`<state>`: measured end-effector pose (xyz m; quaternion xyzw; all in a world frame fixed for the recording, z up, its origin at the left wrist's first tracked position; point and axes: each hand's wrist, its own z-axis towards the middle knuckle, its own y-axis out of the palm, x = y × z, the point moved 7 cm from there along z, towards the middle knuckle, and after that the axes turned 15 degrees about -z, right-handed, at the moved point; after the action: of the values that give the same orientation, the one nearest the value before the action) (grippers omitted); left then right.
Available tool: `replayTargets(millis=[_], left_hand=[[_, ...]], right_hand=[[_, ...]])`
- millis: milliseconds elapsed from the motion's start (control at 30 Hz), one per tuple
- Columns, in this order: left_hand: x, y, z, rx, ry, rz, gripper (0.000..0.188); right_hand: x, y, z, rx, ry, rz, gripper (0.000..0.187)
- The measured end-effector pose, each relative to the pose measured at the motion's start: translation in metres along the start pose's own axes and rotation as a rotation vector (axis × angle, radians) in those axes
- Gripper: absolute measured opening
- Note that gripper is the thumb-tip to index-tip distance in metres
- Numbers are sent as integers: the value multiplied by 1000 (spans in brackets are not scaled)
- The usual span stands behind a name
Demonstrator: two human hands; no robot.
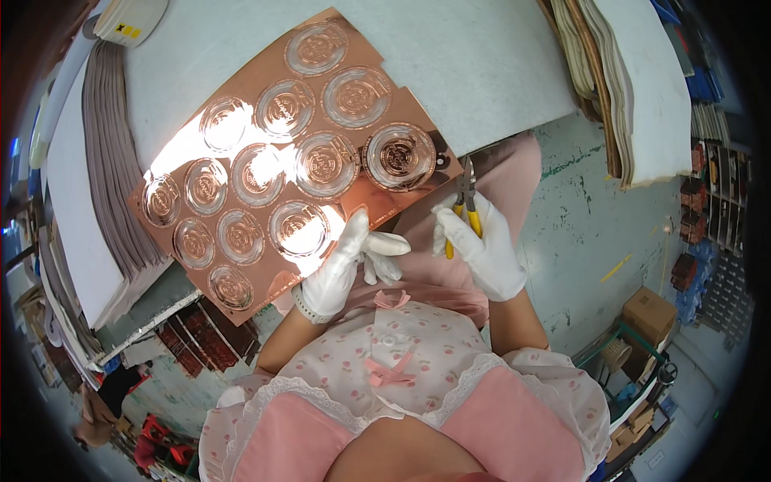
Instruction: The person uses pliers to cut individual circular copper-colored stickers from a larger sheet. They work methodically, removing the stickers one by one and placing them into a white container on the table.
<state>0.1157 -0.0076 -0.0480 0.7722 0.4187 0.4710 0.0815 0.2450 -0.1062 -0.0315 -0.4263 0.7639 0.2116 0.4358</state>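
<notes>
At the far left, stacks of grey sheets [112, 161] lie along the table's [482, 64] edge. Just right of them a shiny copper sheet [281, 161], embossed with rows of round medallions, rests on the table, its near edge overhanging toward the person. The left hand [341, 265], in a white glove, pinches that near edge between thumb and fingers. Just right, the gloved right hand [482, 249] is closed around the yellow handles of pliers [464, 197], whose tips point at the sheet's right corner, beside a darker medallion [399, 157]. More sheet stacks [618, 88] lie far right.
</notes>
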Motion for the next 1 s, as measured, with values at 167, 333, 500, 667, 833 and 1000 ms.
replayTargets(millis=[167, 333, 500, 667, 833, 1000], left_hand=[[0, 1, 0, 6, -14, -6, 73], [1, 1, 0, 23, -23, -11, 73], [-1, 0, 1, 14, -19, -17, 72], [-1, 0, 1, 8, -30, -23, 71], [0, 1, 0, 14, -18, -26, 71], [1, 1, 0, 8, -26, -20, 71]], right_hand=[[-1, 0, -1, -2, -8, 5, 15], [-1, -1, -1, 24, 13, -21, 17], [-1, -5, 0, 54, 55, -55, 21], [-2, -6, 1, 27, 23, -118, 21], [-4, -7, -2, -14, 9, -66, 19], [-7, -7, -2, -23, 10, -83, 19]])
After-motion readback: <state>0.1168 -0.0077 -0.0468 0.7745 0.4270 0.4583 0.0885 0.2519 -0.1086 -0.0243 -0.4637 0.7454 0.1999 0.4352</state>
